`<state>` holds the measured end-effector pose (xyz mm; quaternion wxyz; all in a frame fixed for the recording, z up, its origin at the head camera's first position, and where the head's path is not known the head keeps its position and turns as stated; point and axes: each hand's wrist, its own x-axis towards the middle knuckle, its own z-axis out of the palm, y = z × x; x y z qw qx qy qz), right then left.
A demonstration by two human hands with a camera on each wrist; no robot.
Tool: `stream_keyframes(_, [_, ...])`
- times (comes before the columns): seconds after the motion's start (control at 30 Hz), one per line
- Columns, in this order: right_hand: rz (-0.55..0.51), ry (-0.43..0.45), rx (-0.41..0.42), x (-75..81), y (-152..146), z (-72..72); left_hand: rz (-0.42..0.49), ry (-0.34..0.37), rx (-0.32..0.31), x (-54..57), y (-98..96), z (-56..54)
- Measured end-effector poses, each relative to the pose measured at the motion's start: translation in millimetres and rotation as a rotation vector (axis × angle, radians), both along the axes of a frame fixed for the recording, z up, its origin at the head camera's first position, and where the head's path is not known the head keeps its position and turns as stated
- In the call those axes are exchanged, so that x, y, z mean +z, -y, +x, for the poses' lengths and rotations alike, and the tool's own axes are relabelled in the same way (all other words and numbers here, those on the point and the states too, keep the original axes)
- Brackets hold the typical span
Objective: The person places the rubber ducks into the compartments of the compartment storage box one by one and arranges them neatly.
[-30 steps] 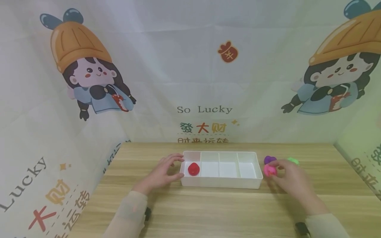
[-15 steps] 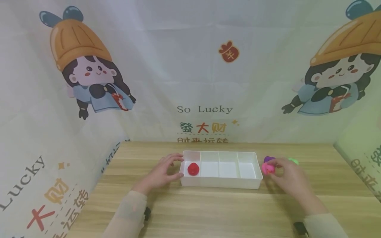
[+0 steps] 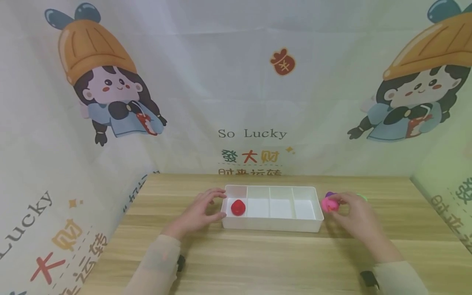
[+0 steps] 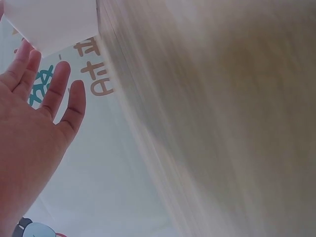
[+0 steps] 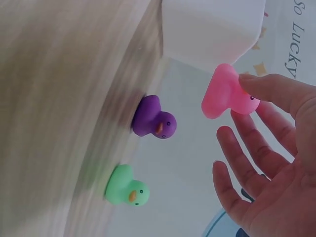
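My right hand (image 3: pixel 359 215) pinches a pink rubber duck (image 5: pixel 223 96) between thumb and fingers, raised off the table just beside the right end of a white divided box (image 3: pixel 273 224). At the opposite end, my left hand (image 3: pixel 197 211) touches the box with its fingertips, fingers mostly straight and spread in the left wrist view. A rounded red toy (image 3: pixel 238 207) lies in the leftmost compartment; the other compartments hold nothing. On the table near my right hand sit a purple duck (image 5: pixel 152 118) and a green duck (image 5: pixel 123 186), both partly hidden by that hand in the head view.
The wooden table (image 3: pixel 258 262) ends at a printed white cloth backdrop (image 3: pixel 313 135), which also rises on the left and right sides. A dark device (image 3: pixel 368 279) is strapped at the right wrist.
My right hand has lifted the pink duck slightly and brought it left toward the box. The left hand stays at the box's left end.
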<state>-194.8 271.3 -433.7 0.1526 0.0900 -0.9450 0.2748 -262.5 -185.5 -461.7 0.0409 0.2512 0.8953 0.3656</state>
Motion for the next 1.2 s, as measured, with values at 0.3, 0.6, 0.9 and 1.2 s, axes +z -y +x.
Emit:
stream_keyframes(0.3, [0.023,-0.068,-0.005,9.7,3,1.1,-0.02,-0.003,0.003,0.4,0.2,-1.1])
stream_keyframes(0.6, [0.021,-0.135,0.025,19.8,17,-0.2,-0.034,-0.005,0.002,3.8,0.0,-1.1])
stream_keyframes(0.9, [-0.023,-0.058,0.062,22.3,39,-4.2,-0.039,0.008,0.022,1.2,1.3,-1.6])
stream_keyframes(1.2, [0.015,-0.059,0.066,19.1,63,-3.5,-0.038,-0.009,0.0,0.6,-1.1,-2.3])
